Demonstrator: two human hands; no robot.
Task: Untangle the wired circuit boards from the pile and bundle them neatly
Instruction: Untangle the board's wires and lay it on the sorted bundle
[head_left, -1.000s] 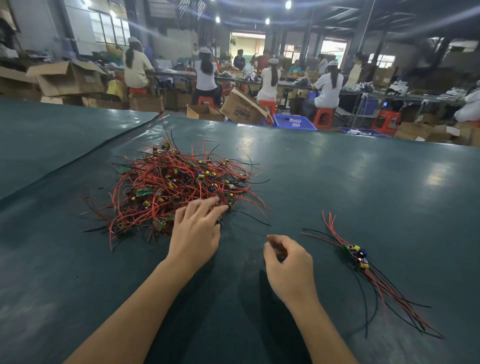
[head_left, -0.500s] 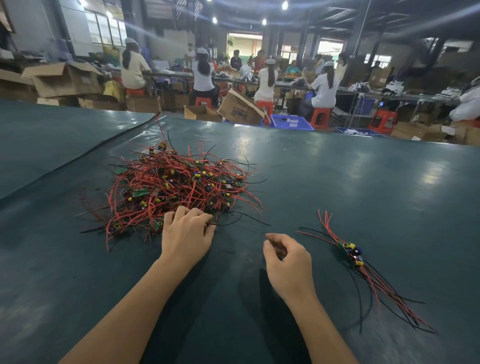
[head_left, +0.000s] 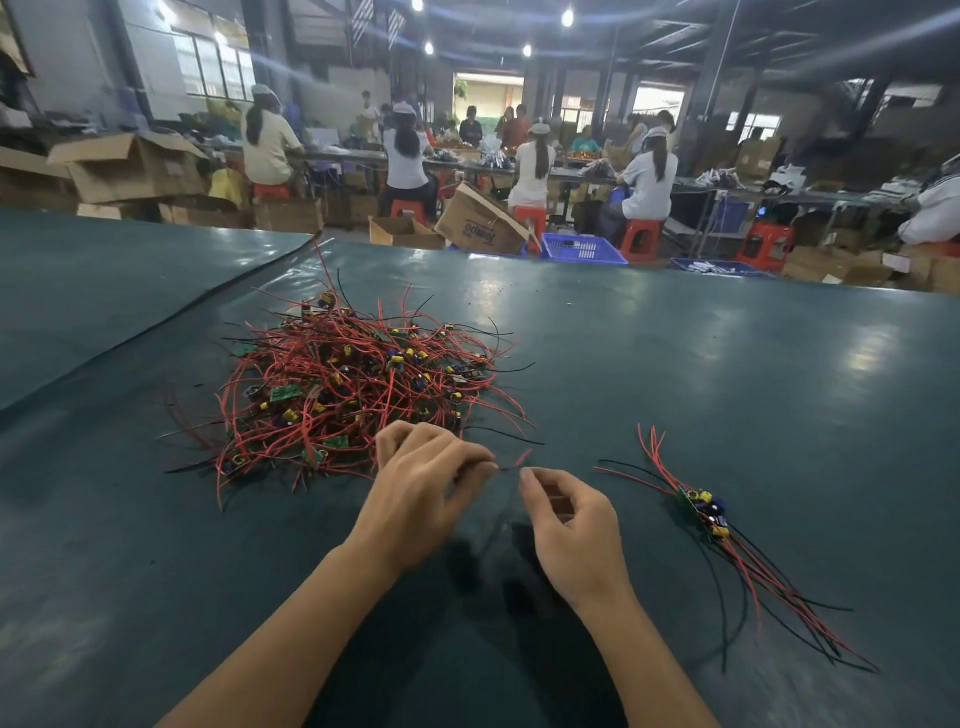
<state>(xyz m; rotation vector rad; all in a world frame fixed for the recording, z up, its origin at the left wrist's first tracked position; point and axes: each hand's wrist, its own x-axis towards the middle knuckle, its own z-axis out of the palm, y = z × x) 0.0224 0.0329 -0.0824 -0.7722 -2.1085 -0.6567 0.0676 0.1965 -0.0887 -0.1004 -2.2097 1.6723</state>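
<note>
Pile (head_left: 358, 384) beyond L hand (head_left: 421, 499) pinching wire (head_left: 519, 460); bundle (head_left: 706, 512) rt.

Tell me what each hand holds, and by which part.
The left hand pinches a red wire near its free end. The right hand is curled beside it; whether it grips anything cannot be told.

Single view, taken from the person's head: it faces forward and tilts down over the dark green table (head_left: 675, 364), with the pile (head_left: 353, 384) of red-wired boards left of centre at middle depth. The camera sits close to the near side of the pile, where the left hand (head_left: 415, 488), the right hand (head_left: 571, 525) and both forearms rise from the bottom edge and fill the foreground. Beyond the pile the wide lens bows the table's far edge and takes in seated workers (head_left: 649, 182), distant and small.
</note>
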